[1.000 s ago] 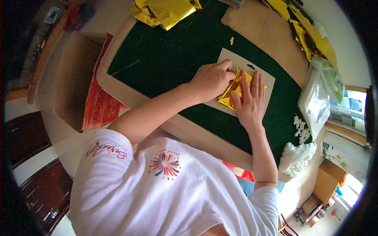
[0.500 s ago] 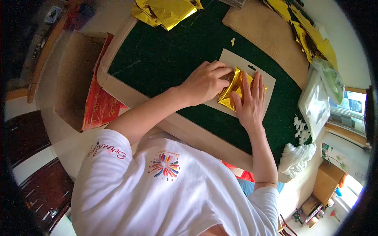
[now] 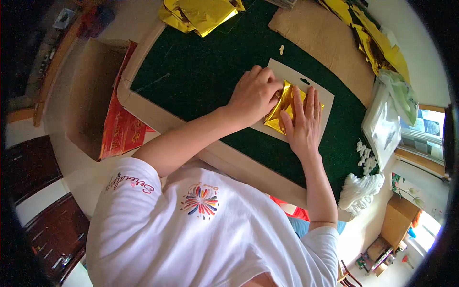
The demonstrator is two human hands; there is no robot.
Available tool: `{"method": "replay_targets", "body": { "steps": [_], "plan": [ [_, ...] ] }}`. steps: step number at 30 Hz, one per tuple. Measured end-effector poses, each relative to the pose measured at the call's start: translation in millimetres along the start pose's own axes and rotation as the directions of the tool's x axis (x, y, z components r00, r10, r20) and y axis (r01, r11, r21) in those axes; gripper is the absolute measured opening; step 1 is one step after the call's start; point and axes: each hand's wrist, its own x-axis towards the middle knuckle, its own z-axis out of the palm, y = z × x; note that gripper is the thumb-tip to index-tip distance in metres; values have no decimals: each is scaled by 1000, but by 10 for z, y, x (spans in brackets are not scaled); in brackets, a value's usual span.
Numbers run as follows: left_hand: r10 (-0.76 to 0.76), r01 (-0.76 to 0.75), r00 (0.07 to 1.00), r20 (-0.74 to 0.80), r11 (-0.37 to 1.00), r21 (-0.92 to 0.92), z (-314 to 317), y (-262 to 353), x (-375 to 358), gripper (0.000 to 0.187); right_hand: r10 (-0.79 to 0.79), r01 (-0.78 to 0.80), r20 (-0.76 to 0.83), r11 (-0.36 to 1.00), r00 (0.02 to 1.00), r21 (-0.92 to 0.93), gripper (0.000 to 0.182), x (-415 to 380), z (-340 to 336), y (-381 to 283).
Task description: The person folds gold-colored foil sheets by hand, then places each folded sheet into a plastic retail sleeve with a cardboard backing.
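A folded piece of shiny gold foil (image 3: 282, 111) lies on a pale card (image 3: 277, 70) with a dark slot near its upper edge. My left hand (image 3: 254, 95) has its fingers curled at the foil's left edge, pinching it; the fingertips are partly hidden. Flat on the foil's right part rests my right hand (image 3: 306, 125), palm down, with its thumb spread to the left. Card and foil are on a dark green table surface (image 3: 201, 71).
More gold foil (image 3: 203, 14) lies at the table's far left, and brown cardboard (image 3: 325, 40) at the far right. Clear plastic bags (image 3: 382, 124) and white string (image 3: 359, 193) sit along the right edge. An open carton (image 3: 95, 91) stands left of the table.
My left hand's fingers have curled more and its knuckles have risen at the foil's left edge. My right hand has stayed flat in almost the same place.
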Motion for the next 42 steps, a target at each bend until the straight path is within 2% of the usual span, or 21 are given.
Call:
{"method": "replay_targets", "body": {
  "steps": [1, 2, 4, 8, 13, 17, 22, 26, 29, 35, 37, 42],
  "plan": [
    [-42, 42, 999, -28, 999, 14, 7, 15, 19, 28, 9, -9, 13, 1000, 1000, -18, 62, -1, -2, -2],
    [-42, 42, 999, -28, 999, 15, 10, 31, 36, 28, 18, -17, 24, 999, 1000, -34, 61, 1, 0, -2],
    [-90, 89, 996, 9, 991, 103, 6, 68, 59, 40, 22, -21, 27, 999, 999, -39, 61, 0, 0, -6],
    [-133, 130, 991, 31, 988, 87, -24, 126, 99, 39, 27, -26, 29, 999, 999, -34, 61, 2, 1, -11],
    [-200, 185, 970, 138, 977, 109, -56, 191, 116, 36, 16, -15, 18, 999, 1000, -30, 60, -2, -3, -5],
    [-184, 173, 977, 109, 980, 101, -18, 197, 105, 28, -3, 3, -14, 1000, 1000, -5, 62, 3, 1, -5],
    [-238, 244, 969, 61, 965, -100, 28, 206, 101, 17, -1, 1, -14, 1000, 1000, -7, 62, 4, 6, -4],
    [-244, 250, 968, 52, 955, -162, 57, 186, 55, 18, 3, -3, -12, 1000, 1000, -3, 62, 1, 4, -6],
    [-183, 187, 982, 39, 962, -201, 106, 152, 22, 18, 4, -4, -7, 1000, 1000, 11, 63, 7, -10, -9],
    [-273, 270, 961, 44, 892, -361, 89, 166, 58, 16, 7, -7, 1, 1000, 1000, -12, 63, -4, 10, 1],
    [-156, 159, 986, -65, 986, 56, 108, 179, 50, 23, 8, -8, 0, 1000, 1000, -10, 62, -1, 10, -4],
    [-155, 154, 988, 9, 984, 88, 67, 180, 64, 31, 3, -3, -3, 1000, 1000, -15, 62, 1, 11, 0]
  ]
}}
